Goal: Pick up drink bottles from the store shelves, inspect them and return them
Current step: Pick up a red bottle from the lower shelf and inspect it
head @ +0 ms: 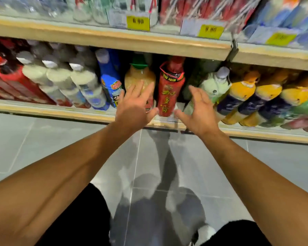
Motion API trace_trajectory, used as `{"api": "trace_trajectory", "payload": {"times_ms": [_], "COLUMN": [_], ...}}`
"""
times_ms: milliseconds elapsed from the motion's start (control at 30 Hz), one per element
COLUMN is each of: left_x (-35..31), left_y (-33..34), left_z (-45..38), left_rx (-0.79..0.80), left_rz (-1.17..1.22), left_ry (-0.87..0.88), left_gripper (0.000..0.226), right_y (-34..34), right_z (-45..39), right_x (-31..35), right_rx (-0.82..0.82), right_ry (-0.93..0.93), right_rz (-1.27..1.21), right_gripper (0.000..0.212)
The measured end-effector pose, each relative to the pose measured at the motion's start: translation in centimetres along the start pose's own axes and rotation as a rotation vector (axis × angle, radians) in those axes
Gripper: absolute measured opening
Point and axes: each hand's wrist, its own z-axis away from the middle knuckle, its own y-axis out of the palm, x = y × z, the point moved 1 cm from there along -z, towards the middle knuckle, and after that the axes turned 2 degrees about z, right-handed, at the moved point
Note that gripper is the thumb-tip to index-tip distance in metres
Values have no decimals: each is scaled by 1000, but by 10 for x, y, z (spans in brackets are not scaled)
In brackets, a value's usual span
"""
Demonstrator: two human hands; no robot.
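Head view: both hands reach in, left hand [135,103] and right hand [197,110] spread, fingers loose, gripping nothing, flanking the red bottle [169,89] standing mid-frame on the shelf [43,110] (blurry picture). Lifting, inspecting and returning look undone.

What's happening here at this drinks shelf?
A person reaches both open hands toward a red bottle standing on the lower shelf. The left hand is in front of a green-capped bottle, the right hand just right of the red one. Neither hand holds anything.
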Motion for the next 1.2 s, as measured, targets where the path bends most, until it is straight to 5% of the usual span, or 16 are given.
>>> {"api": "trace_trajectory", "payload": {"times_ms": [333, 567, 867, 1000, 1200], "left_x": [23, 26, -3, -25, -44], "left_y": [41, 48, 95, 106, 110], "left_z": [-23, -9, -17, -28, -39], "left_rx": [-214, -242, -206, -179, -172], "left_rz": [-12, 38, 461, 710, 828], "left_ry": [26, 22, 108, 118, 75], "left_gripper": [81, 79, 91, 104, 110], "right_y": [32, 48, 43, 35, 28], "right_z": [-61, -91, -39, -28, -18], "right_x": [9, 29, 7, -5, -12], "right_rx": [-279, -273, -592, -616, -619], "right_ry": [-143, -93, -268, -260, -178], "right_rz": [-121, -39, -300, -368, -421], "right_gripper": [96, 65, 46, 31, 42]}}
